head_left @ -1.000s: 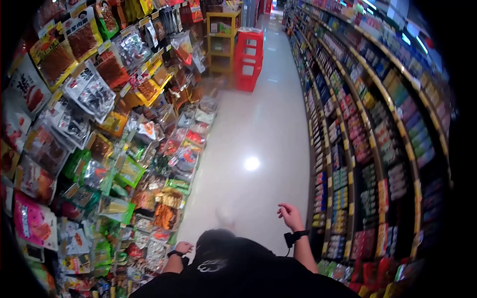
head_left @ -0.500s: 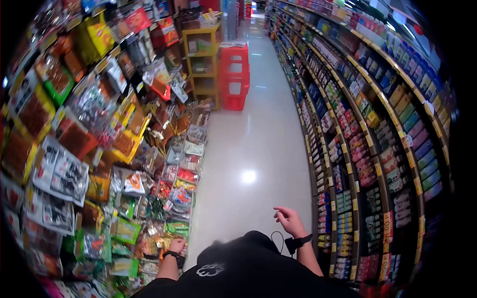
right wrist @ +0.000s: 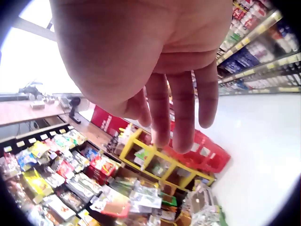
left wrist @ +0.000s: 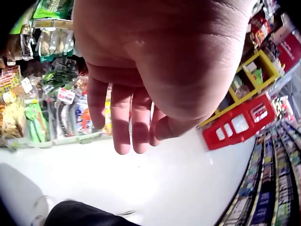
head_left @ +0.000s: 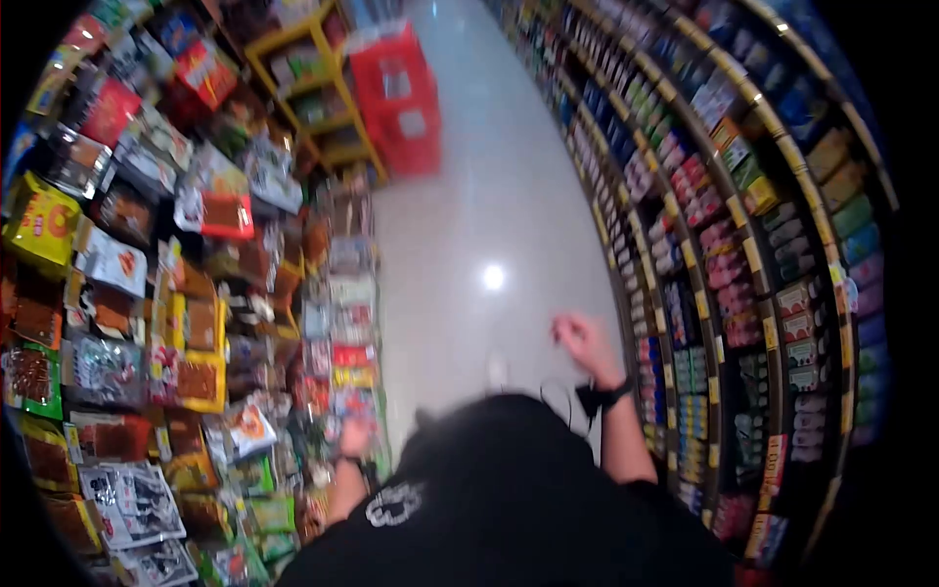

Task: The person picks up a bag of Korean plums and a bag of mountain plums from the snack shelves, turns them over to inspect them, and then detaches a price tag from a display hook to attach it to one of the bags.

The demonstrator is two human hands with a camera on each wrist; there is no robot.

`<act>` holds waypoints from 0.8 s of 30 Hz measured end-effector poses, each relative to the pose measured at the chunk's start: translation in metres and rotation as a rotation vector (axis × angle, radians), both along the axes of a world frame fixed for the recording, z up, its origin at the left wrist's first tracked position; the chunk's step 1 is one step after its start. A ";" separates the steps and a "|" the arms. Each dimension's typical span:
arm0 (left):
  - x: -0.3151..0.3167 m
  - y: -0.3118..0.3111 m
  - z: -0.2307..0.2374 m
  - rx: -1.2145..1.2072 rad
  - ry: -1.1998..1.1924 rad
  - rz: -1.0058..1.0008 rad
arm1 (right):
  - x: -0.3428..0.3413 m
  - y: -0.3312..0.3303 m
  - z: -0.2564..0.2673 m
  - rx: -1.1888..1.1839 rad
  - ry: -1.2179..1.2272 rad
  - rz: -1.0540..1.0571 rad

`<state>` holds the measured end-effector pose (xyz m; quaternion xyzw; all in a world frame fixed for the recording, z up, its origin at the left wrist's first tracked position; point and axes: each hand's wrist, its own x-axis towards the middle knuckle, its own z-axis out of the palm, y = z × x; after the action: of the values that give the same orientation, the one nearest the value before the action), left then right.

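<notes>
My left hand [head_left: 358, 437] hangs low beside the packed snack display, its fingers loosely bent with nothing in them. Up close in the left wrist view, the same left hand [left wrist: 155, 70] shows a bare palm, with packaged snacks [left wrist: 61, 113] behind it. On the other side, my right hand [head_left: 587, 344] hovers over the aisle floor, nearest the right-hand shelves. Its fingers [right wrist: 181, 113] droop in a relaxed way in the right wrist view, and it holds nothing. Each wrist wears a black strap; a thin cable hangs by the right one.
Hanging snack bags [head_left: 201, 352] fill the left wall above low bins. A yellow shelf unit [head_left: 318, 93] and stacked red stools [head_left: 396, 103] stand at the aisle's far left. Long shelves of bottles and packs [head_left: 724, 274] line the right. Pale glossy floor [head_left: 469, 225] runs between.
The head view has tilted and turned; the red stools and yellow shelf now sit further left and higher. The right hand appears higher in the view. Both hands stay empty.
</notes>
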<state>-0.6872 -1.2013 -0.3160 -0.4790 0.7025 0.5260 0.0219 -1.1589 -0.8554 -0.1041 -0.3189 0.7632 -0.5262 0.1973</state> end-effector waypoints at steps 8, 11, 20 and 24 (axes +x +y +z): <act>-0.209 -0.123 0.248 -0.636 0.410 0.132 | -0.152 -0.091 0.200 -0.402 0.337 0.080; -0.263 -0.148 0.354 -0.817 0.648 0.095 | -0.200 -0.131 0.294 -0.541 0.418 0.430; -0.420 -0.160 0.548 -0.109 1.600 -0.198 | -0.249 -0.288 0.395 -0.936 0.505 0.903; -0.460 -0.205 0.578 0.002 1.681 -0.352 | -0.277 -0.355 0.413 -0.939 0.541 0.976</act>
<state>-1.1476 -1.4059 0.2618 0.1859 0.5490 0.6959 -0.4240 -1.4358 -1.2101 0.3088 -0.7930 0.2499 -0.5528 0.0563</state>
